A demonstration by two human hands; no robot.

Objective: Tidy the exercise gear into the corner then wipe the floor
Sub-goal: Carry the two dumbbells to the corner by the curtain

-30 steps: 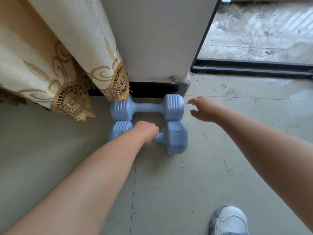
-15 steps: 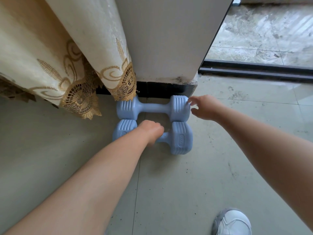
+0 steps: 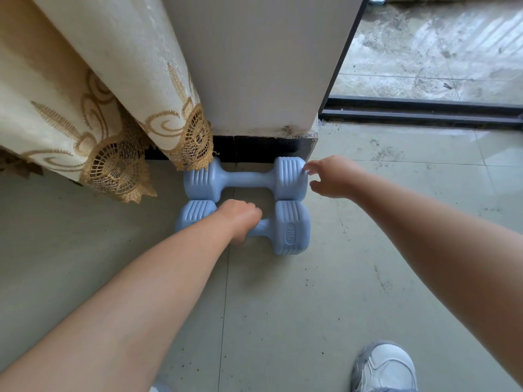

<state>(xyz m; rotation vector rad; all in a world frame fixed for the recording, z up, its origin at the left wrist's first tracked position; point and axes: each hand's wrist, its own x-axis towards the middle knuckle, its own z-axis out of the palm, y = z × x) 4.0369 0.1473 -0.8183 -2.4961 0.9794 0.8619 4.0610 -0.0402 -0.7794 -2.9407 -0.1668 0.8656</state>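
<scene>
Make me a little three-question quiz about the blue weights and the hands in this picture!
1. True or false: the left hand grips the handle of the near dumbbell.
2. What do the right hand fingertips touch? A) the curtain B) the far dumbbell C) the shoe
3. Fill in: the two dumbbells lie side by side on the ____.

Key: 1 true; 2 B; 3 floor.
</scene>
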